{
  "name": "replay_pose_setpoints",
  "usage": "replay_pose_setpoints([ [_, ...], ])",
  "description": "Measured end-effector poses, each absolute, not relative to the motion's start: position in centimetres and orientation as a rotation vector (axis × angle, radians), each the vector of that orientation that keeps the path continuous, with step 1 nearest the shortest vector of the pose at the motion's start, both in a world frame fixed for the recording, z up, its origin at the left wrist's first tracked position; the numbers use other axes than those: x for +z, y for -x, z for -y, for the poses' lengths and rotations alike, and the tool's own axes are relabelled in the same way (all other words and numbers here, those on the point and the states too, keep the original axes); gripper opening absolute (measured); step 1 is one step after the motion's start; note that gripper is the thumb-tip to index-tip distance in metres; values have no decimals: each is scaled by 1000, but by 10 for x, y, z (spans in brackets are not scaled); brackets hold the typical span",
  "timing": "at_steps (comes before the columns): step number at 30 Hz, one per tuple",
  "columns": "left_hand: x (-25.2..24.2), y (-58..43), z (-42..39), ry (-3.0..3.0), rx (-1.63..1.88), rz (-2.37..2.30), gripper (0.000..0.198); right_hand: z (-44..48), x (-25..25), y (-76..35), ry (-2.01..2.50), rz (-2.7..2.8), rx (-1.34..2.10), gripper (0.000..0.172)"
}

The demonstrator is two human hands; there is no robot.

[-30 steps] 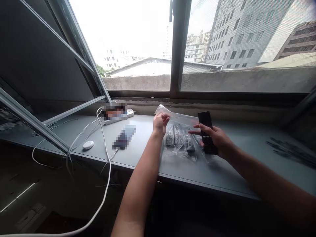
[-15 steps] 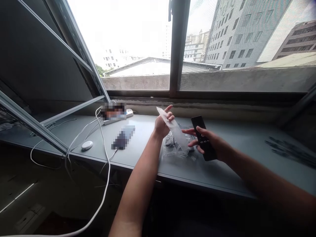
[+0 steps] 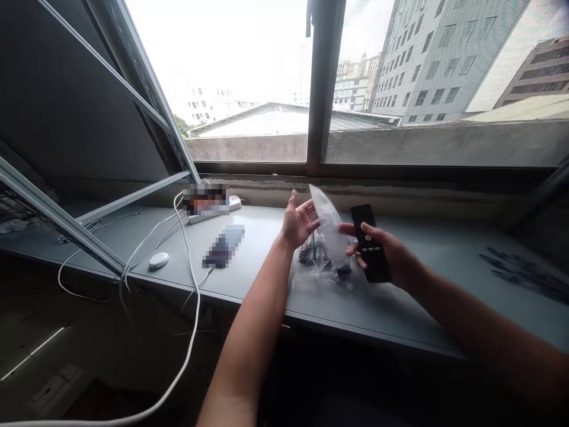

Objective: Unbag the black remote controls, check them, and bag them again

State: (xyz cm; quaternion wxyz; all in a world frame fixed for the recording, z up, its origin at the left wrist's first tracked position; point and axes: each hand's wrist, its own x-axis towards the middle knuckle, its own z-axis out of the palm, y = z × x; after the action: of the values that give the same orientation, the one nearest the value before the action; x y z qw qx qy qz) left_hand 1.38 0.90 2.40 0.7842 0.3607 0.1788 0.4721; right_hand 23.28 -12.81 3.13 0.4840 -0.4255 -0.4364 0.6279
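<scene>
A black remote control [image 3: 370, 237] with a few light buttons stands tilted in my right hand [image 3: 391, 255], the thumb on its face. Beside it a translucent white plastic sleeve [image 3: 331, 228] hangs upright, its lower right edge at my right fingertips. Whether those fingers pinch the sleeve cannot be made out. My left hand [image 3: 299, 226] is open, palm toward the sleeve and thumb up, with its fingertips close to the sleeve's left edge. Below the sleeve, a clear plastic bag [image 3: 317, 270] with dark items inside lies on the desk, partly hidden.
On the grey desk [image 3: 262, 249] to the left are a blurred-out phone-like object [image 3: 223, 246] on a cable, a round white puck [image 3: 159, 260] and a white power strip [image 3: 233, 203]. A white cable [image 3: 194, 332] loops past the front edge. Metal framing [image 3: 146, 89] stands left; dark strips [image 3: 524, 273] lie right.
My left hand has let go of the plastic sleeve and opened its fingers. The sleeve has shifted right and stands more upright. My right hand still holds the remote control, slightly higher.
</scene>
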Motion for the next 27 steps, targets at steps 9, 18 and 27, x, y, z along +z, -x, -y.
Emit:
replay_pose_setpoints([
  [9,9,-20,-10,-1088,1017,-577,42,129,34,-230,1102,1091,1490,55],
  [18,23,-18,-3,-888,1075,-478,52,129,35,-230,1020,1070,1461,39],
  [27,35,-12,13,-740,961,-214,52,131,28,-231,1052,1262,1564,64],
])
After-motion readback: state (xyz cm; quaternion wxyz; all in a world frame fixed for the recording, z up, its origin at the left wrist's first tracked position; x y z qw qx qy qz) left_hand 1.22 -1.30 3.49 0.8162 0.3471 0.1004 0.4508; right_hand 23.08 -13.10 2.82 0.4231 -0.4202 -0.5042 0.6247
